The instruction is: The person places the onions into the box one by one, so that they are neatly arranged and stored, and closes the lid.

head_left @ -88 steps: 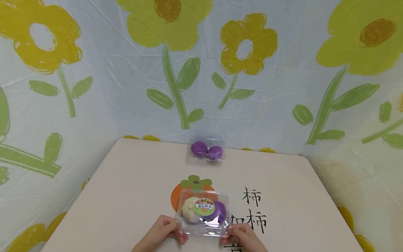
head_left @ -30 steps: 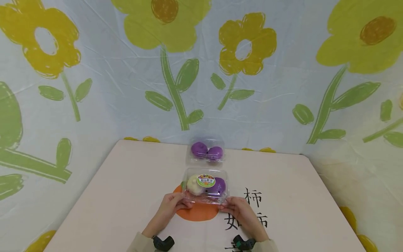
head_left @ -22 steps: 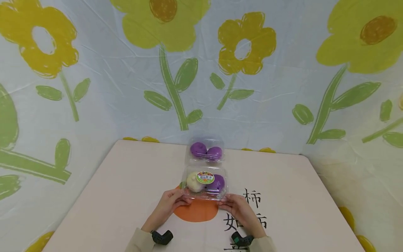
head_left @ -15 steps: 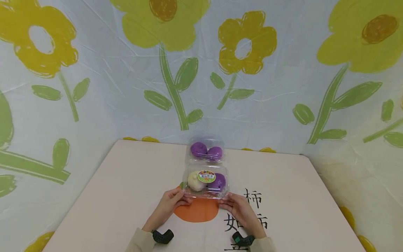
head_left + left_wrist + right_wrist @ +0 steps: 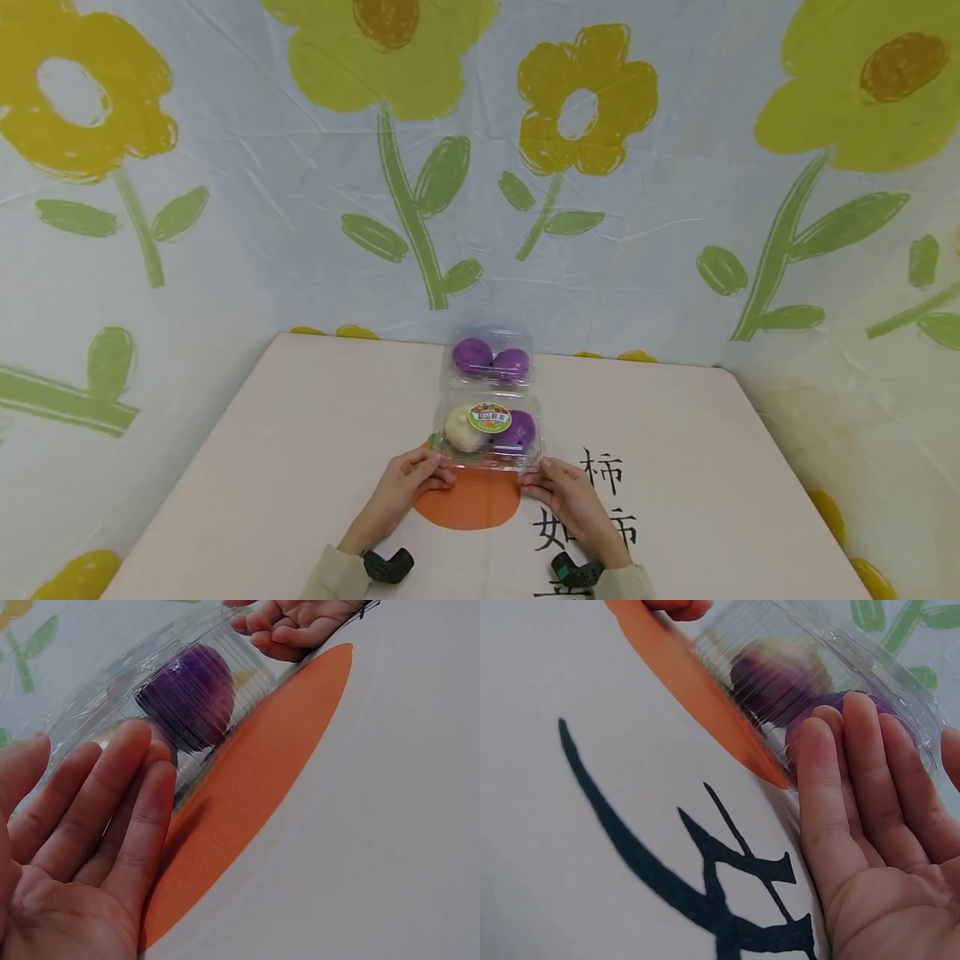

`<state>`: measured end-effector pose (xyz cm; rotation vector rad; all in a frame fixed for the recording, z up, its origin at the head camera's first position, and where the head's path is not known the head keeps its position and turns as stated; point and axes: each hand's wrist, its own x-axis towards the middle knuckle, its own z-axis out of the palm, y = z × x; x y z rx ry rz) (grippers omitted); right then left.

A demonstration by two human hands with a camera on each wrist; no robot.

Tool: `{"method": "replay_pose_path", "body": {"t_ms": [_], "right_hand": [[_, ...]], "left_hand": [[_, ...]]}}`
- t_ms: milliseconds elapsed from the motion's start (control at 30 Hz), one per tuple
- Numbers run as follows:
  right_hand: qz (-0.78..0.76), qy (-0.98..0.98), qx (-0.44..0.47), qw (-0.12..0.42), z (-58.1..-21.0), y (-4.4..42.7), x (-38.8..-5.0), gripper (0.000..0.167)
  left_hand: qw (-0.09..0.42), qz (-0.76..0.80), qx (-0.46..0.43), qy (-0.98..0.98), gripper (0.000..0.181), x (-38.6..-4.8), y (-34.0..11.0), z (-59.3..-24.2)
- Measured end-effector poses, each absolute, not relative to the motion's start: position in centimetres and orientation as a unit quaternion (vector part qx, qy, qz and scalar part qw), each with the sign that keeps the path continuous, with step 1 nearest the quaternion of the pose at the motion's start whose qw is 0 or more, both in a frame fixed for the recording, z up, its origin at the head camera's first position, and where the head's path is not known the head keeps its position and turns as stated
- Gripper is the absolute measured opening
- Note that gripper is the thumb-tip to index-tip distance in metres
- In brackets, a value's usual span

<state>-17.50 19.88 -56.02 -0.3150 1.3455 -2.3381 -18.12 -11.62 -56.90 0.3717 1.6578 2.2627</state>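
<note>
A clear plastic clamshell box [image 5: 491,462] stands over the printed orange fruit on the table, just in front of a second box. It holds a round pale item [image 5: 463,429] and a round purple one [image 5: 514,432], and an oval label [image 5: 489,417] sits on its lid. At its front left corner is my left hand [image 5: 405,483], fingers nearly straight against it. My right hand [image 5: 566,492] touches the front right corner likewise. In the left wrist view, the thumb [image 5: 22,769] is spread from the fingers. Straight fingers [image 5: 821,761] also show in the right wrist view.
Behind stands the second clear box [image 5: 491,379] with two round purple items, close to the table's far edge and a flowered cloth backdrop [image 5: 622,275]. Black printed characters [image 5: 602,471] mark the pale table [image 5: 675,450] on the right. Both wrists wear dark devices [image 5: 387,567].
Both hands have moved the near box away from me, up to the far box. Over the last half second it has shifted only slightly. The far box has stayed in place.
</note>
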Motion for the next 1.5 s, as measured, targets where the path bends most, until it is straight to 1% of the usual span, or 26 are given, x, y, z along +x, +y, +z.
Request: {"method": "replay_pose_path", "body": {"t_ms": [267, 700, 1133, 1500], "right_hand": [[-0.844, 0.480, -0.119, 0.207, -56.11, 19.98, -17.33, 0.030], [-0.847, 0.483, -0.102, 0.200, -56.06, 19.90, -17.27, 0.030], [-0.844, 0.491, -0.088, 0.198, -56.12, 19.75, -17.56, 0.029], [-0.845, 0.492, -0.077, 0.197, -56.21, 19.66, -17.51, 0.029]], "left_hand": [[0.159, 0.790, 0.119, 0.581, 0.038, -17.91, -11.40, -56.79], [0.156, 0.784, 0.135, 0.586, 0.041, -18.09, -11.35, -56.89], [0.148, 0.776, 0.117, 0.602, 0.045, -18.40, -11.41, -57.10], [0.151, 0.769, 0.102, 0.612, 0.045, -18.18, -11.51, -57.02]]}}
